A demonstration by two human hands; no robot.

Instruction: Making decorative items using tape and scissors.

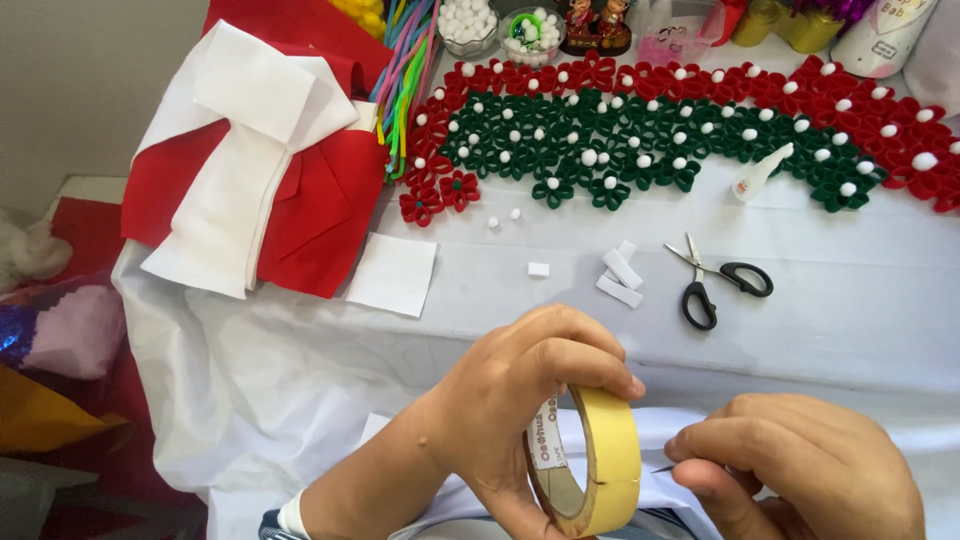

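Note:
My left hand (520,400) grips a roll of pale yellow tape (600,465), held upright near the bottom edge of the view. My right hand (800,465) sits just right of the roll, its thumb and forefinger pinched together at the tape's outer face. On the white cloth-covered table (850,300) beyond lie black-handled scissors (715,280) and a few small white foam strips (620,275).
A wide band of red and green rolled-paper flowers with white pompoms (680,130) runs along the table's far side, a small glue bottle (760,172) upon it. Red and white felt sheets (250,170) are piled at left, coloured pipe cleaners (405,70) beside them. Bowls and jars stand at the back.

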